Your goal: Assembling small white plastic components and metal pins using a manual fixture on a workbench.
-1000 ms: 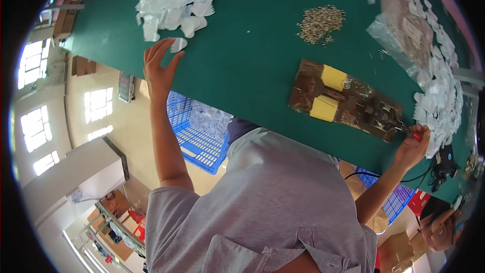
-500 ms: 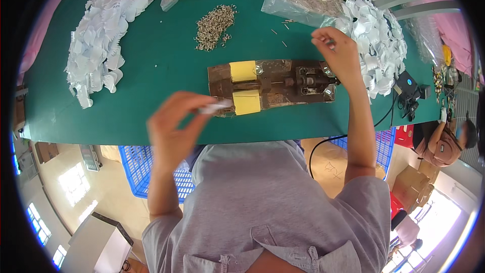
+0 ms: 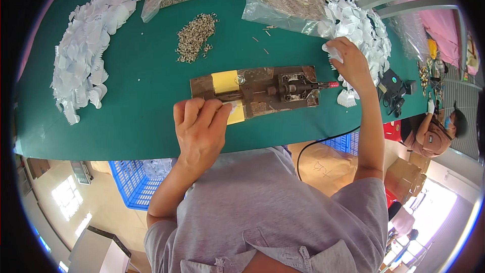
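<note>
Green table (image 3: 151, 91): same layout as half a second ago, view just shifted a bit. Left heap (image 3: 83, 50) of white toothed pieces looks unchanged, metal clip pile (image 3: 194, 40) too. Brown board (image 3: 257, 107) with its clamp (image 3: 295, 88) sits in front of me. My left hand (image 3: 199, 125), a moving blur before, is now down on the board's left end, fingers curled, gripping a white piece (image 3: 234, 106), mostly hidden, over the lower yellow pad (image 3: 236, 115). My right hand (image 3: 349, 63) was above the clamp's outer end; now it's at the near edge of the right heap (image 3: 373, 45), thumb and fingers pinching another white piece (image 3: 333, 52). Red handle (image 3: 332, 85), gripped a second ago, now pokes out right, clear of both hands.
</note>
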The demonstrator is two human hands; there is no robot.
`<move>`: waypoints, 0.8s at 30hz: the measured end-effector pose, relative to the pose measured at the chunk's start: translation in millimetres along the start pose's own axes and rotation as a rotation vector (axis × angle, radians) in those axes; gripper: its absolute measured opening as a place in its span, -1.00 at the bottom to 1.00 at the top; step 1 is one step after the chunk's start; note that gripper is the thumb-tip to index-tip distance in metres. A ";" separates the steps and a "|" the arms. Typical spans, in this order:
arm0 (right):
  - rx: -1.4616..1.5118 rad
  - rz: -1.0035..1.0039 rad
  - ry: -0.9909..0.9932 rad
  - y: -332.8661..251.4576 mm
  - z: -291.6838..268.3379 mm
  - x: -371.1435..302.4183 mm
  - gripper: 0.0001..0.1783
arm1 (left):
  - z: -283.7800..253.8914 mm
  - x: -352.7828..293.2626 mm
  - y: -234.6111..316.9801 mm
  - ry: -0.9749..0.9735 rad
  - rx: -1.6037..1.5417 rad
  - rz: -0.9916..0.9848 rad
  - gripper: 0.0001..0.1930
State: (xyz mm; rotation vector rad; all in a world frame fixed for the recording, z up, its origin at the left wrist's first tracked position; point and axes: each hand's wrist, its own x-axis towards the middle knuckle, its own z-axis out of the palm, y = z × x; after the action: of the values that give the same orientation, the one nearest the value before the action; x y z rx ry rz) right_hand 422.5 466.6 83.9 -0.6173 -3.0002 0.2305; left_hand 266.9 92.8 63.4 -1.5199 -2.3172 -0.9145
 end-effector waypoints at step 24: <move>0.395 -0.380 0.003 -182.7 49.0 75.8 -0.76 | 37.1 -17.1 -26.0 0.128 -0.386 -0.143 -0.76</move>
State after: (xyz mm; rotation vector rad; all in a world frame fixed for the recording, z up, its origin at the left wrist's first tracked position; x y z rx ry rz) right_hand 277.5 324.4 67.8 -0.0110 -2.8651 0.7606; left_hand 256.8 95.5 16.2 -1.3847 -2.2734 -1.5225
